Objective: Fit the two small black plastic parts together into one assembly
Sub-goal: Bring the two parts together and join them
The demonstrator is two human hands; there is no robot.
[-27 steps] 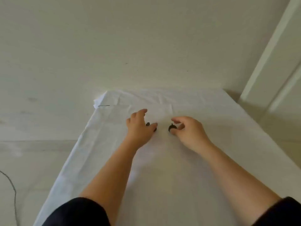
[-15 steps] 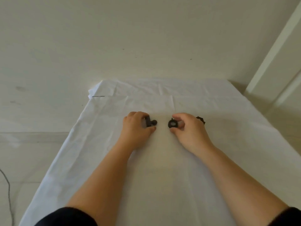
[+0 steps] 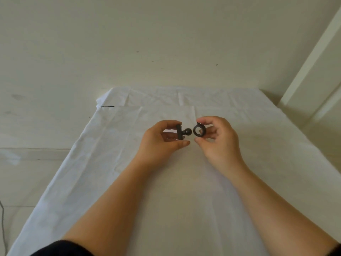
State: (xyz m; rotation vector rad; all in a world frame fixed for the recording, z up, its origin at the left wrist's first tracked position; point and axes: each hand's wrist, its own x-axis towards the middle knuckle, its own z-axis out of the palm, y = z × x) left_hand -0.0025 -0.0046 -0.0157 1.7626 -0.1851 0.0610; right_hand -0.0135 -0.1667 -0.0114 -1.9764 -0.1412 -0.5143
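Pinching a black ball-ended part (image 3: 181, 132) between thumb and fingers, the left hand (image 3: 162, 140) held it above the white-covered worktop (image 3: 110, 172), its ball pointing right. The right hand (image 3: 218, 139) gripped a black knurled ring (image 3: 199, 129) the same way, its opening facing the ball. Ring and ball sat just beside each other, a narrow gap between them.

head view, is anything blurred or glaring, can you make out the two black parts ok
Head view: soft, even light, no glare; ball-ended part in the left hand and ribbed ring in the right hand read clearly, slightly soft; faint shadows on the white cloth.
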